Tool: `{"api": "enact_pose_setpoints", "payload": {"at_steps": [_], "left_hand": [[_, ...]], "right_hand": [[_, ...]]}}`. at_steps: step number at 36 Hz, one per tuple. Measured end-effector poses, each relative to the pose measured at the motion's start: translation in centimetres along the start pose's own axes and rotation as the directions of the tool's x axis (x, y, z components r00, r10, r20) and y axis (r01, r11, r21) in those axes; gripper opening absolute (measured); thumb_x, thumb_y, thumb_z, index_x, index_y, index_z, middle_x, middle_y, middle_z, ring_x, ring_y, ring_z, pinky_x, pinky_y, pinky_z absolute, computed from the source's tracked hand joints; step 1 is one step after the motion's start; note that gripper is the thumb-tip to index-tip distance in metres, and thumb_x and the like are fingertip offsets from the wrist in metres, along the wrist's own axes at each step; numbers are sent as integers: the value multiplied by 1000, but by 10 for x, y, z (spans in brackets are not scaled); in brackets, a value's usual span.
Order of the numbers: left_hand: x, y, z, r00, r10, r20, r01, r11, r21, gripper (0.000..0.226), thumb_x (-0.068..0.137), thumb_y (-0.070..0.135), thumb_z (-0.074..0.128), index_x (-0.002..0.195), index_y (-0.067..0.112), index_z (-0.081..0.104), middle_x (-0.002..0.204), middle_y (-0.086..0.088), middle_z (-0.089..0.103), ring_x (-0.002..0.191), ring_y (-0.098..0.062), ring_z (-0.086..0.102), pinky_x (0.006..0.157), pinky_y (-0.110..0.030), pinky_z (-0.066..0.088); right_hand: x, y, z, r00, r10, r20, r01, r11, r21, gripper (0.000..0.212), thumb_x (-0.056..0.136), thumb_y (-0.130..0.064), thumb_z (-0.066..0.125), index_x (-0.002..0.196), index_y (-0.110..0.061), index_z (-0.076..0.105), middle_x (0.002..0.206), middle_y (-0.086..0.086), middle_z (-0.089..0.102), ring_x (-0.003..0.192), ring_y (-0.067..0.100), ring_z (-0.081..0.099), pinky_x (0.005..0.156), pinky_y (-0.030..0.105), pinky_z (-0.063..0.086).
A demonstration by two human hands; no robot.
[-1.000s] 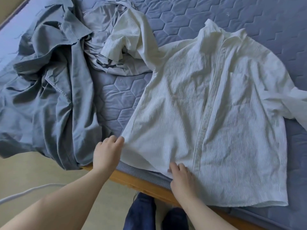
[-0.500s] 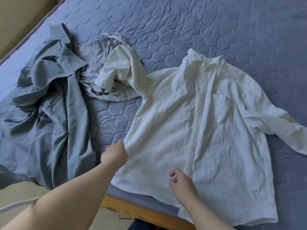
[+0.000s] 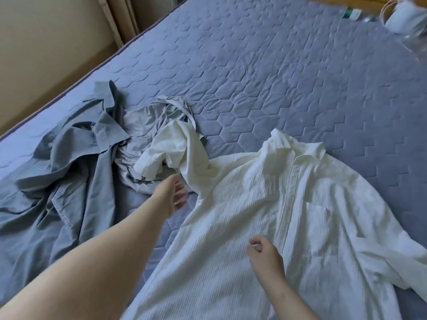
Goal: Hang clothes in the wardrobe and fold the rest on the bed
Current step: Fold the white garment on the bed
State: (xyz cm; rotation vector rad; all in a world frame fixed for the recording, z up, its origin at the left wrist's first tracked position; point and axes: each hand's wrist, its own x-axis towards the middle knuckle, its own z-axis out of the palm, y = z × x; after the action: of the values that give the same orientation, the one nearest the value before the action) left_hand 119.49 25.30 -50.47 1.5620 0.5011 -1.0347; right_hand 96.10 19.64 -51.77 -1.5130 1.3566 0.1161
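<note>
Item 1: white shirt (image 3: 288,204), flat on bed (image 3: 254,65), front up, collar twd far side, near edge of frame. One sleeve bunched over light grey garment (image 3: 150,125).
Item 2: blue-grey shirt (image 3: 69,181), crumpled, L of the grey one, touching it.
L hand (image 3: 174,195): fingers spread & relaxed, holds nothing, just beside the bunched sleeve.
R hand (image 3: 265,252): on shirt front nr button strip, fingers curled; can't tell if it pinches cloth.
</note>
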Motion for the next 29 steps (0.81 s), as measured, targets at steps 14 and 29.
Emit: {"api": "enact_pose_setpoints", "payload": {"at_steps": [14, 29], "left_hand": [[84, 83, -26, 973, -198, -122, 186, 977, -102, 29, 91, 26, 44, 70, 9, 52, 54, -4, 60, 63, -19, 49, 57, -32, 38], [107, 142, -94, 885, 360, -295, -276, 916, 291, 25, 79, 26, 71, 96, 10, 61, 93, -10, 61, 87, -24, 59, 76, -35, 53]], "right_hand": [[70, -60, 53, 999, 35, -8, -35, 999, -5, 12, 90, -12, 50, 91, -23, 55, 84, -3, 60, 73, 16, 58, 58, 23, 41], [81, -118, 102, 999, 1, 51, 0, 1000, -12, 16, 89, -13, 51, 80, -26, 56, 85, 1, 63, 78, 20, 58, 74, 33, 48]]}}
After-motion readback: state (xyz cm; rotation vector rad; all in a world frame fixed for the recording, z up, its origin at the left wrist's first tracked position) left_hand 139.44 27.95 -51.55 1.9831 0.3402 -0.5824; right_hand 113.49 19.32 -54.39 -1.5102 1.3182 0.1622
